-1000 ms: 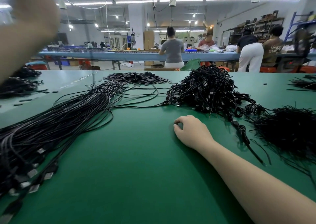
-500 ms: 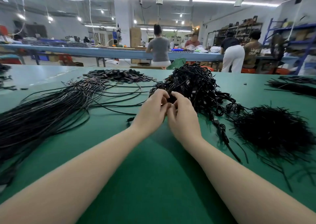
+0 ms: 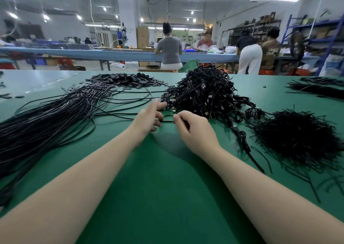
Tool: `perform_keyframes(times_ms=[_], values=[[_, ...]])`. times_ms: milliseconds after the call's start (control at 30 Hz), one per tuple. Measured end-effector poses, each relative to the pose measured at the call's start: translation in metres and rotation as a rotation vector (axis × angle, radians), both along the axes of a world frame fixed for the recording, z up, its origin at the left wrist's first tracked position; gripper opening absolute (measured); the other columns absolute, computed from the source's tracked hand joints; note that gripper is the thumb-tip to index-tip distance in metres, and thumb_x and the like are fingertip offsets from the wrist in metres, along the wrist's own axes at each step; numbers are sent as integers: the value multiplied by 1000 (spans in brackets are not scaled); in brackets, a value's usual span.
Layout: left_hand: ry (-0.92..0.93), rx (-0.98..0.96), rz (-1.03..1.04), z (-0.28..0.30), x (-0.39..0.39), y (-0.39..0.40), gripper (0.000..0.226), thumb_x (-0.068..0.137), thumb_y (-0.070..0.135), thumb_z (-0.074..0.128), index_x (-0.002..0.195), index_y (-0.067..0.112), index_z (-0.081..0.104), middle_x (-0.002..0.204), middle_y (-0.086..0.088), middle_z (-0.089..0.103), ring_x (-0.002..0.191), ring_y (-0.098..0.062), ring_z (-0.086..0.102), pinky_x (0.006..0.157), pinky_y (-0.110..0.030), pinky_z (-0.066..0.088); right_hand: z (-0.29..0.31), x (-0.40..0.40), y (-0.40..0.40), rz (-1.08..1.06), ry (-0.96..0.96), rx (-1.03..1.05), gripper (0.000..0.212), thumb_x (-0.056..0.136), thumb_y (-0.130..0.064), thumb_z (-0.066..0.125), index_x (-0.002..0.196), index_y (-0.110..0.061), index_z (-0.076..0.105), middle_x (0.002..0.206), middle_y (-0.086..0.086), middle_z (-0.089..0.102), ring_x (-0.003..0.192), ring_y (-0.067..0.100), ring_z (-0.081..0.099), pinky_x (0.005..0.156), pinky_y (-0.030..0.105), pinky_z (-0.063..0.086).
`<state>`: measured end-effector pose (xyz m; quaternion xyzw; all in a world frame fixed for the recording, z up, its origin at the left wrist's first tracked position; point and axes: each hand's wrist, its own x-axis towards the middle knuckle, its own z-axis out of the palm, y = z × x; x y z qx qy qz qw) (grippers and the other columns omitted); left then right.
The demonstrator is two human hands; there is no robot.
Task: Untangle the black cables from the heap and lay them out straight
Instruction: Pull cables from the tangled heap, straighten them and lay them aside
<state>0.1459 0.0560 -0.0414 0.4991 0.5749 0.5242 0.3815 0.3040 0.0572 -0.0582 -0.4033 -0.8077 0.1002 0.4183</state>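
A tangled heap of black cables (image 3: pixel 204 92) sits at the middle of the green table (image 3: pixel 167 178). A thick bundle of straightened black cables (image 3: pixel 42 128) lies stretched out to the left. A short stretch of one black cable (image 3: pixel 167 121) runs between my two hands just in front of the heap. My left hand (image 3: pixel 149 117) holds its left end with the lower fingers, the upper fingers pointing toward the heap. My right hand (image 3: pixel 193 130) pinches the cable's right end between thumb and curled fingers.
A bristly pile of black ties (image 3: pixel 297 133) lies at the right. A flat pile of small black pieces (image 3: pixel 126 79) sits behind the straightened bundle. More black strands (image 3: pixel 318 89) lie at the far right. People work at a blue bench (image 3: pixel 111 54) beyond the table.
My hands were pressed together at the heap's edge; they have drawn apart and toward me, with a cable stretched between them. A second ago only my right hand lay on the table.
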Motion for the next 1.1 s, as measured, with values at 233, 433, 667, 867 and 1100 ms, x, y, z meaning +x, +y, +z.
perform_keyframes(times_ms=[233, 433, 667, 867, 1100], values=[[33, 178, 339, -4, -15, 4, 31, 89, 42, 61, 99, 15, 50, 113, -13, 55, 71, -14, 65, 60, -29, 56, 0, -15, -15, 8, 115, 25, 22, 98, -31, 44, 89, -18, 60, 54, -8, 47, 54, 19, 46, 52, 34, 37], [217, 19, 176, -6, -25, -5, 72, 94, 67, 25, 71, 16, 70, 77, -1, 70, 54, -14, 63, 56, -27, 46, -1, -15, -18, 38, 219, -12, 21, 99, -30, 43, 92, -21, 61, 52, -9, 45, 51, 15, 42, 52, 33, 36], [-401, 46, -124, 21, -17, -7, 24, 99, 39, 48, 106, 25, 66, 70, 5, 71, 58, -8, 65, 52, -19, 51, -3, -19, -23, 298, 19, -73, 17, 97, -24, 49, 97, -21, 65, 55, -20, 48, 55, 3, 43, 58, 30, 40], [-348, 18, -160, 38, -34, -10, 40, 101, 43, 32, 96, 20, 65, 64, 3, 68, 54, -14, 65, 57, -24, 54, -6, -20, -14, 253, 141, -182, 19, 98, -26, 48, 94, -26, 67, 45, -14, 43, 44, 6, 33, 49, 26, 29], [-36, -134, -15, 30, -35, -13, 59, 101, 45, 20, 85, 12, 67, 81, -11, 74, 64, -20, 71, 60, -27, 52, -7, -19, -14, 223, 141, -173, 20, 98, -27, 47, 95, -24, 67, 47, -18, 46, 43, 6, 33, 47, 22, 27]])
